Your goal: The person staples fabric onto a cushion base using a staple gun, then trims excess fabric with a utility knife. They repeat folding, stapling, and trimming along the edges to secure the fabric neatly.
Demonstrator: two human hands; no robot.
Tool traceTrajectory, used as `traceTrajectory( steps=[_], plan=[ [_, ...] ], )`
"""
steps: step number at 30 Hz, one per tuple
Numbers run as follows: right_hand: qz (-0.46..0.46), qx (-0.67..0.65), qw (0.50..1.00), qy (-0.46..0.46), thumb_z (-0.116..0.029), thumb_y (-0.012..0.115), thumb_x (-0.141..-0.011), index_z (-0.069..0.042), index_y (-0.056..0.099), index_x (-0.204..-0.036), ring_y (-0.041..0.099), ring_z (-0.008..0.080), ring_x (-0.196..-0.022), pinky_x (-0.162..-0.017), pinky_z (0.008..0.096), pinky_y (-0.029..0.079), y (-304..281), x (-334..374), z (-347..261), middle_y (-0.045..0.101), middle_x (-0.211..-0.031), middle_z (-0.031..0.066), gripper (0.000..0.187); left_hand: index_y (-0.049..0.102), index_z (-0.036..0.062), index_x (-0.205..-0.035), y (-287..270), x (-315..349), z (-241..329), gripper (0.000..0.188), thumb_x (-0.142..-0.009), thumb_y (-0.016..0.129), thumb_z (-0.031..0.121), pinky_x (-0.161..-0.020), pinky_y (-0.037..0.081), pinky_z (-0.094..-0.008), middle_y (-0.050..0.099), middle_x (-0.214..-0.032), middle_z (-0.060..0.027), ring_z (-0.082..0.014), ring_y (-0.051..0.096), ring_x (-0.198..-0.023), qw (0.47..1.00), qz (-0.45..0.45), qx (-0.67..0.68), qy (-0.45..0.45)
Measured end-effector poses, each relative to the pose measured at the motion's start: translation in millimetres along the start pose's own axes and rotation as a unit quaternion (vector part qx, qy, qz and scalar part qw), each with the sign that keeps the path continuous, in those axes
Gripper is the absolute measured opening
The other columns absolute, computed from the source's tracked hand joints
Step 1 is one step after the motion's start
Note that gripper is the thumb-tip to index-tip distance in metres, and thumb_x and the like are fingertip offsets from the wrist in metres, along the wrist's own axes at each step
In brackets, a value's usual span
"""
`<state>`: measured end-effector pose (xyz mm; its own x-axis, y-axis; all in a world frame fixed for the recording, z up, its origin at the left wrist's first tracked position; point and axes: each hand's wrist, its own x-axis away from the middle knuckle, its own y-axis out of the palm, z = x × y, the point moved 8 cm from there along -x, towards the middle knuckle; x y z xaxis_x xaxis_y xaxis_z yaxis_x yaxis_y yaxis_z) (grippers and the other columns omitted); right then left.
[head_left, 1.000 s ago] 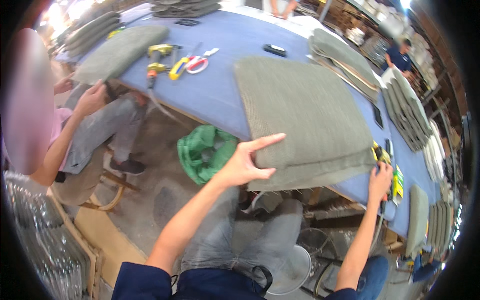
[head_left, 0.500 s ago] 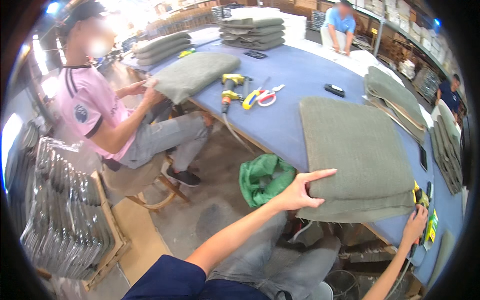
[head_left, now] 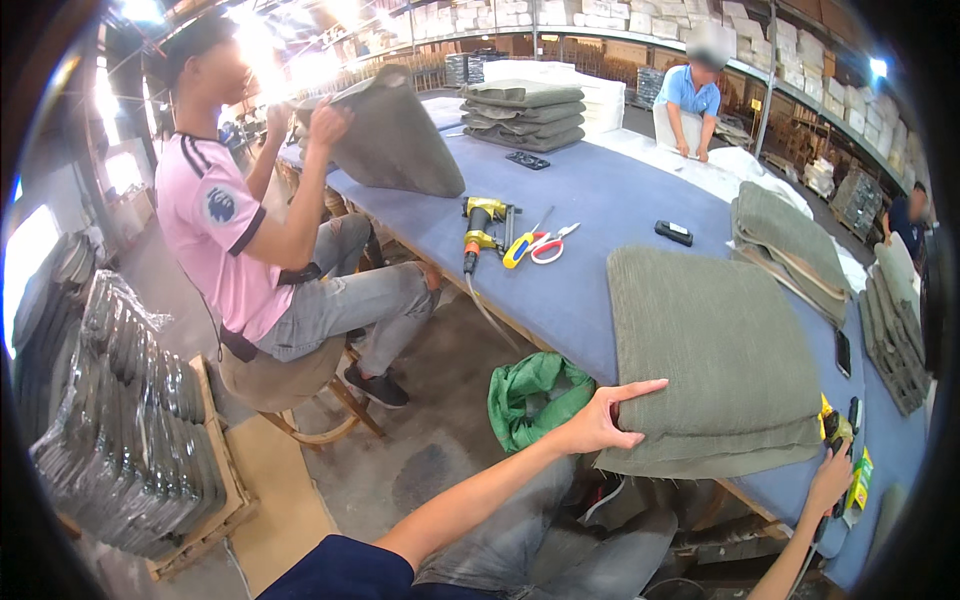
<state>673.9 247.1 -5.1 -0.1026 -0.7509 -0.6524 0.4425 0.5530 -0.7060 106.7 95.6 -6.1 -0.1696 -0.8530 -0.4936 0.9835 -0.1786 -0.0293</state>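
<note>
My left hand [head_left: 603, 420] rests at the left front corner of a grey-green fabric-covered cushion [head_left: 710, 345], with index finger and thumb spread on its cloth. The other fingers are partly hidden against the cushion's side. Loose cloth with a frayed edge hangs along the front. At the cushion's right front corner, my right hand [head_left: 832, 482] is closed round a yellow and black staple gun [head_left: 838, 428], partly covered by the fingers. Beside that hand lies a small yellow and green packet [head_left: 860, 480].
Another staple gun [head_left: 482, 232], a screwdriver [head_left: 526, 245] and red-white scissors [head_left: 552, 245] lie on the blue table [head_left: 590, 210]. A co-worker [head_left: 230, 220] at left lifts a cushion [head_left: 390, 135]. Stacked cushions [head_left: 525, 115], a green sack [head_left: 530, 400] and a black phone [head_left: 843, 353] are around.
The view has tilted upward. The co-worker at left has raised their cushion from lying flat to a steep tilt. My hands keep about the same places at the cushion and staple gun.
</note>
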Motion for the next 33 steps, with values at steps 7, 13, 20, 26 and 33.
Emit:
traceTrajectory(
  steps=[7,13,20,26,33],
  plan=[
    [0.153,-0.266,0.942,0.132,-0.038,0.056,-0.108,-0.005,0.046,-0.152,0.067,0.0403,-0.110,-0.086,0.0485,0.051,-111,5,39,0.070,-0.128,0.0201,0.056,0.049,0.0043,-0.154,5,-1,4,0.083,-0.074,0.073,-0.002,-0.120,0.033,-0.0345,0.058,-0.150,-0.0074,-0.0161,0.049,-0.139,0.998,-0.008,0.054,-0.009],
    [-0.157,-0.748,0.604,0.225,-0.030,0.069,-0.100,-0.007,0.066,-0.124,0.049,0.0055,-0.062,-0.057,0.0235,0.042,-170,40,38,0.046,-0.070,-0.0047,0.033,0.055,0.0025,-0.148,-4,-5,-7,0.080,-0.071,0.076,0.005,-0.122,0.032,-0.0370,0.057,-0.152,-0.0116,-0.0213,0.047,-0.145,0.999,0.006,-0.033,0.013],
    [-0.281,-0.800,0.489,0.206,-0.015,0.064,-0.096,0.002,0.066,-0.094,0.056,0.0146,-0.056,-0.054,0.0312,0.048,-263,217,-142,0.058,-0.067,0.0054,0.016,0.058,0.0025,-0.146,-3,-4,-20,0.081,-0.068,0.078,-0.001,-0.115,0.038,-0.0323,0.062,-0.144,-0.0089,-0.0156,0.054,-0.132,0.998,0.044,0.019,-0.033],
    [-0.365,-0.776,0.506,0.091,-0.025,0.058,-0.102,-0.004,0.053,-0.087,0.049,0.0125,-0.069,-0.067,0.0289,0.042,-279,279,-244,0.050,-0.074,0.0024,0.027,0.060,0.0043,-0.144,-4,-3,-23,0.080,-0.067,0.077,-0.005,-0.113,0.040,-0.0311,0.063,-0.140,-0.0059,-0.0132,0.055,-0.128,0.999,0.027,0.008,-0.043],
    [-0.352,-0.781,0.510,0.076,-0.018,0.069,-0.096,-0.003,0.063,-0.086,0.053,0.0148,-0.062,-0.060,0.0316,0.043,-266,285,-272,0.057,-0.070,0.0022,0.018,0.061,0.0046,-0.143,-5,-5,-24,0.079,-0.066,0.073,-0.010,-0.109,0.043,-0.0299,0.064,-0.137,-0.0046,-0.0125,0.056,-0.125,0.999,0.020,0.022,-0.034]
  ],
)
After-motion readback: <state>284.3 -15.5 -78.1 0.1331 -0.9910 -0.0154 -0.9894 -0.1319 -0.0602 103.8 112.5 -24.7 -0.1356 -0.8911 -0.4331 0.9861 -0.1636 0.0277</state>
